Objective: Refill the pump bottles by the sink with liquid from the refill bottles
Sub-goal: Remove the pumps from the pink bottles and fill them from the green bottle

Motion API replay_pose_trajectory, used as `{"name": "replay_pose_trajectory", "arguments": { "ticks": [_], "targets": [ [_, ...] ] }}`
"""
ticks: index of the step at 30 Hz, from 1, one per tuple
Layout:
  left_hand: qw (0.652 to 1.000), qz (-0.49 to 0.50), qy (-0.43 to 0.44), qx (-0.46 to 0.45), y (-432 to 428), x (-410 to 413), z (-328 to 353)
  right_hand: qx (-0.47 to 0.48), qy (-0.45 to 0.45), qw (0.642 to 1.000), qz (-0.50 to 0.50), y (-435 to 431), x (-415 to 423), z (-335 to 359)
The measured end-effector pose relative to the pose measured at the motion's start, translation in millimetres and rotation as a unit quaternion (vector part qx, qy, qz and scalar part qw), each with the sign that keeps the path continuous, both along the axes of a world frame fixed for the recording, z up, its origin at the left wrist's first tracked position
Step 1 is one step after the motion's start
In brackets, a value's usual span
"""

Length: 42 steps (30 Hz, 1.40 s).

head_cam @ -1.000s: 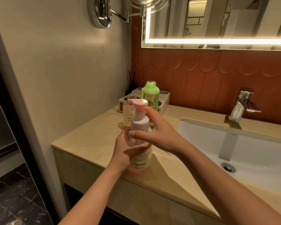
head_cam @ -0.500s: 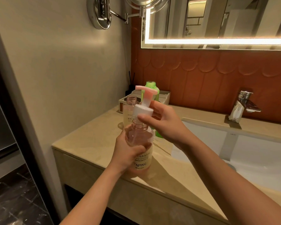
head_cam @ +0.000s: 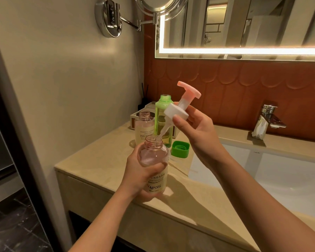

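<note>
My left hand grips a clear pink pump bottle labelled YAPING, held above the counter's front edge with its neck open. My right hand pinches the white collar of the pink-topped pump head, tilted up and right; its dip tube tip still reaches into the bottle's neck. Behind stand an uncapped green refill bottle and an uncapped pale refill bottle. A green cap lies on the counter.
The beige counter ends at a wall on the left. A white sink basin with a chrome tap lies to the right. A small tray and reed diffuser stand in the back corner.
My right hand has lifted the pump head up and out of the bottle and tilted it to the right. My left hand keeps holding the bottle, raised slightly.
</note>
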<state>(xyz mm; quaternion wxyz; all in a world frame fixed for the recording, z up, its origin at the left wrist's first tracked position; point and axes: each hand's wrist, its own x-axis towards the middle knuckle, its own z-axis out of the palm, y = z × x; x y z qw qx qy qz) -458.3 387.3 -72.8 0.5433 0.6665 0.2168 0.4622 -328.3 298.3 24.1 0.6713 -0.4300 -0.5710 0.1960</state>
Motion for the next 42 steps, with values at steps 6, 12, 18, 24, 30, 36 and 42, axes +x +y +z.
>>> {"name": "replay_pose_trajectory", "arguments": {
  "ticks": [6,12,18,24,30,36,42],
  "targets": [
    [1.000,-0.001,0.005,-0.003,-2.4,-0.5,2.4,0.034,0.075,0.997,-0.012,-5.1,10.6,-3.6],
    [1.000,0.006,0.005,-0.007,-2.2,0.8,2.0,0.022,0.144,0.988,-0.052,-10.3,21.9,-13.2],
    [1.000,0.011,0.007,-0.006,-2.9,1.1,1.4,-0.005,0.224,0.973,-0.049,-10.5,27.5,-18.7],
    [1.000,0.013,0.010,-0.007,-2.9,1.2,1.4,-0.022,0.273,0.960,-0.052,-11.1,29.4,-20.5],
    [1.000,0.016,0.011,-0.001,-2.8,1.1,1.0,-0.032,0.327,0.942,-0.073,-10.5,31.1,-23.9],
    [1.000,0.026,0.006,0.010,-3.1,1.6,-0.5,-0.069,0.398,0.910,-0.093,-9.7,32.5,-23.2],
    [0.999,0.033,0.006,0.022,-0.1,-3.8,1.6,-0.079,0.433,0.891,-0.116,-4.7,39.9,-15.5]
  ]
}}
